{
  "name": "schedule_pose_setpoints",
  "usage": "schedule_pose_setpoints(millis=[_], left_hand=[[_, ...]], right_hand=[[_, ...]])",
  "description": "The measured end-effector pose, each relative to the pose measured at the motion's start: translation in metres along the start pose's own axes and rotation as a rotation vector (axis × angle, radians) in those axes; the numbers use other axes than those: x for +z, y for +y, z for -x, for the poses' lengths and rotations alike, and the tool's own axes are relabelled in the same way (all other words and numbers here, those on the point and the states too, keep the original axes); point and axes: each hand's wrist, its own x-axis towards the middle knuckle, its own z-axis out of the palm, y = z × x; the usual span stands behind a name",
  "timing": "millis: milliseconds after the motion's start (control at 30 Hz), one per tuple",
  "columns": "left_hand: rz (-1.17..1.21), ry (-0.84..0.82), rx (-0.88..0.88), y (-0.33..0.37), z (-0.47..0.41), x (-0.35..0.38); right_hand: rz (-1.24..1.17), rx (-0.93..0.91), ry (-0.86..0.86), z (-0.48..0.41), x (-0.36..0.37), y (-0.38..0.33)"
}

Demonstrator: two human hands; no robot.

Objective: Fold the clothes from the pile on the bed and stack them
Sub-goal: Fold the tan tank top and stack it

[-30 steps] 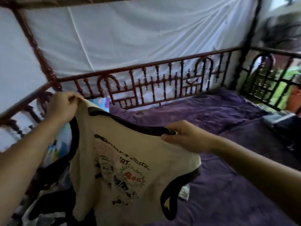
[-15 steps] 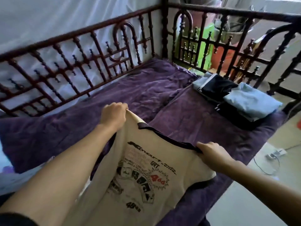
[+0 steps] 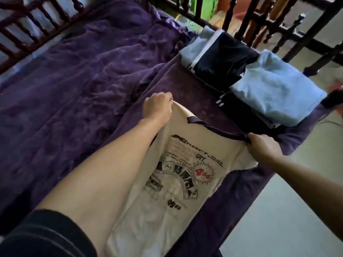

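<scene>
Purple bedding [image 3: 78, 75] is covering a bed where the left hand [image 3: 157, 106] and right hand [image 3: 263, 148] are each pinching a shoulder of a cream printed T-shirt [image 3: 167, 191], spreading it out. Beyond lies a stack of folded clothes [image 3: 259, 80]; the shirt's hem is cut off below and its small print is blurring.

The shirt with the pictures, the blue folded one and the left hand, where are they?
cream shirt [image 3: 167, 201], head view, printed front.
blue folded garment [image 3: 278, 88], head view, top face.
left hand [image 3: 157, 107], head view, back of hand.
</scene>
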Motion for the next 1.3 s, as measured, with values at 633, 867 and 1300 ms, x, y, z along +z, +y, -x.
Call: schedule_pose_setpoints(millis=[633, 867, 1300], left_hand=[[0.21, -0.499, -1.142, -0.252, 0.34, 0.103], [0.391, -0.174, -1.401, -0.256, 0.368, 0.137], [0.368, 0.414, -1.161, -0.361, 0.308, 0.082]], right_hand=[[-0.085, -0.51, -0.21, -0.026, 0.092, -0.32], [0.174, -0.257, -0.239, -0.032, 0.132, -0.348], [-0.078, -0.419, 0.122, -0.095, 0.074, -0.417]])
